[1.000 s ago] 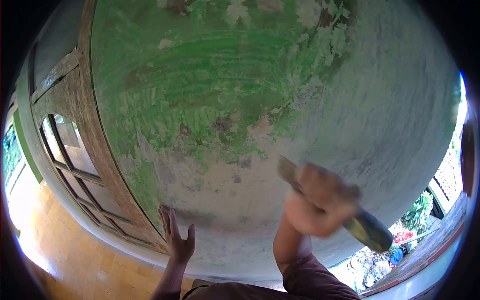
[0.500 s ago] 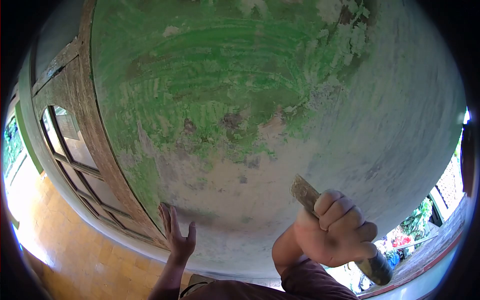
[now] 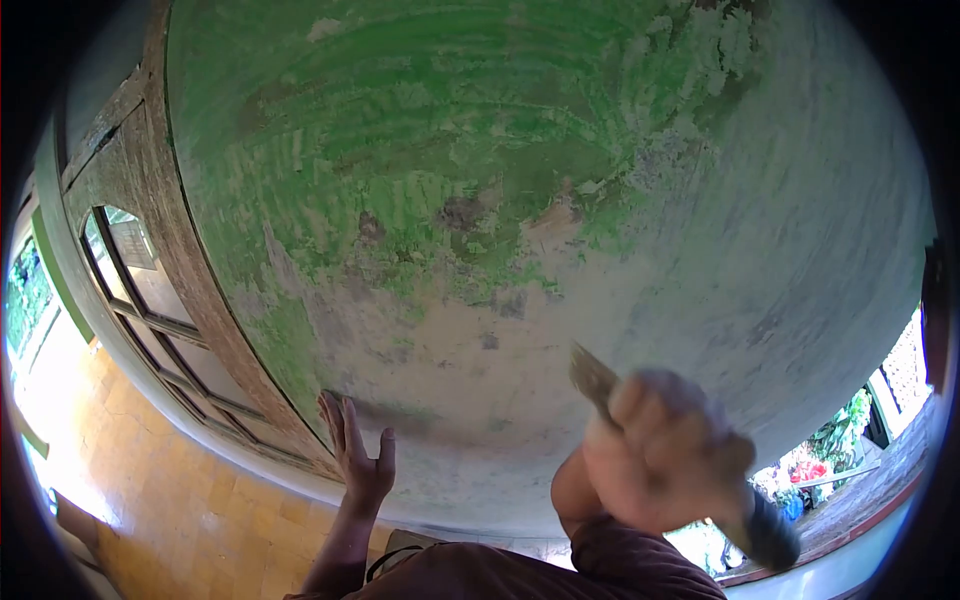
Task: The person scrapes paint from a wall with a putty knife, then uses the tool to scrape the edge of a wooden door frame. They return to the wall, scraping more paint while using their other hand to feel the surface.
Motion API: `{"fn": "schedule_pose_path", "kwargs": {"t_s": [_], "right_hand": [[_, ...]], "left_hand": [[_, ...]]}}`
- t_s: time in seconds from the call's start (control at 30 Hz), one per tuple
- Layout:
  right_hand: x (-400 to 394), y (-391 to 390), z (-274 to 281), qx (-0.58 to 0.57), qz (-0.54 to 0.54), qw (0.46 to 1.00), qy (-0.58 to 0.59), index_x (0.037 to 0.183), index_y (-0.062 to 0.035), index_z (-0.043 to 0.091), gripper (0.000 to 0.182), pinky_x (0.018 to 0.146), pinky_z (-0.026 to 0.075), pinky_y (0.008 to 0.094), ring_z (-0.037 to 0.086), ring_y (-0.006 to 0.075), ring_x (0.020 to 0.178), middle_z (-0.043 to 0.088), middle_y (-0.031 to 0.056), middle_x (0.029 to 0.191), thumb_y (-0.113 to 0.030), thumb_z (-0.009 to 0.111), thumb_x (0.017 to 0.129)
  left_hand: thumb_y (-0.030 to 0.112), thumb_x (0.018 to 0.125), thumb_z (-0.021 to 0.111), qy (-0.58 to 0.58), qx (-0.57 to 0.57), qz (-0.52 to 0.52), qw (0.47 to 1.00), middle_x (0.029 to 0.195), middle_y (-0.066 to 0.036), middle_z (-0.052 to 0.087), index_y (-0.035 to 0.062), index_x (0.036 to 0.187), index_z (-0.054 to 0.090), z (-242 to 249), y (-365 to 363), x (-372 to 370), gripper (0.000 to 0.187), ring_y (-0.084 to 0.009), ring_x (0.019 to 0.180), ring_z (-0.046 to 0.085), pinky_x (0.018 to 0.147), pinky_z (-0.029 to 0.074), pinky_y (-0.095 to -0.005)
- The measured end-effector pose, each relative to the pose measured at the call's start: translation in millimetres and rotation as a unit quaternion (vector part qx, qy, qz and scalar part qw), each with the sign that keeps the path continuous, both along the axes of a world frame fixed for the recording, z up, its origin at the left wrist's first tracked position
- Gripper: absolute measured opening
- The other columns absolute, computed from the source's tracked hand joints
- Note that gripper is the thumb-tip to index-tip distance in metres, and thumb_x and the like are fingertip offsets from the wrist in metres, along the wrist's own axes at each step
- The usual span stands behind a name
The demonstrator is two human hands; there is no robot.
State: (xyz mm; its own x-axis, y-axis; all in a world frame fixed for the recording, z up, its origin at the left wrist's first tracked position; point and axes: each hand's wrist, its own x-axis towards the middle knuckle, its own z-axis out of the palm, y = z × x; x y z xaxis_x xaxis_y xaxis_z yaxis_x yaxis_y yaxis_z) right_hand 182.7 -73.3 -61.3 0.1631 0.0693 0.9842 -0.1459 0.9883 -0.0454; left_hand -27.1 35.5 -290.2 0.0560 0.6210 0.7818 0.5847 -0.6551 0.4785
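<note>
My right hand [image 3: 670, 455] is closed in a fist around a scraper [image 3: 594, 380]. Its narrow, dirt-crusted blade sticks out past my fingers toward the wall, and the dark rounded handle end shows below my wrist; the middle is hidden in my grip. Motion smears this hand a little. Lower left, my left hand [image 3: 362, 455] lies open against the wall, fingers up and thumb apart, close to the wooden frame. The wall [image 3: 470, 370] has patchy green paint above, with bare, pale plaster lower down and on the right.
A worn wooden door frame [image 3: 215, 260] with glass panes [image 3: 165, 295] edges the wall at left. Yellow-orange floor tiles [image 3: 170, 480] lie beneath it. At right, a ledge [image 3: 860, 530] runs below a bright opening with plants [image 3: 840, 440].
My right hand has shifted slightly with the scraper, whose blade now points more upward and is blurred. My left hand stays on the wall while the view shifts a little.
</note>
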Motion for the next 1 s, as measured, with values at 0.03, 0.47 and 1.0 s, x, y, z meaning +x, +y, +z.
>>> {"fn": "schedule_pose_path", "kwargs": {"t_s": [0.03,0.47,1.0], "right_hand": [[-4.2,-2.0,-4.6,0.040,-0.043,0.998,0.038,0.065,-0.0129,0.035,0.035,0.047,0.021,0.0291,0.024,0.0116,0.045,0.030,0.0007,0.051,-0.030,0.041,0.095],[0.3,34.3,-45.8,-0.113,0.051,0.992,0.028,0.060,-0.0076,0.035,0.045,0.041,0.017,0.0291,0.022,0.0116,0.039,0.030,-0.0011,0.048,-0.034,0.052,0.092],[73.2,-65.5,-190.8,-0.553,-0.037,0.791,-0.259,0.090,0.0008,0.059,0.045,0.060,0.047,0.0328,0.061,0.0248,0.066,0.060,0.0111,0.075,-0.041,0.069,0.077]], "left_hand": [[0.019,0.081,0.058,-0.001,-0.002,0.001,1.000,0.146,-0.030,0.013,-0.0016,0.140,0.024,-0.1,0.9,1.5,0.070,-0.0469,0.135,0.010,0.108,0.013,-0.0546],[0.028,0.082,0.059,-0.011,0.015,-0.004,1.000,0.146,-0.030,0.012,-0.0009,0.141,0.023,-0.6,0.7,6.1,0.075,-0.0461,0.136,0.010,0.108,0.012,-0.0549],[0.037,0.091,0.049,-0.095,0.060,0.014,0.994,0.149,-0.023,-0.001,-0.0008,0.143,0.008,-1.1,8.2,44.2,0.076,-0.0362,0.139,0.001,0.110,0.006,-0.0485]]}}
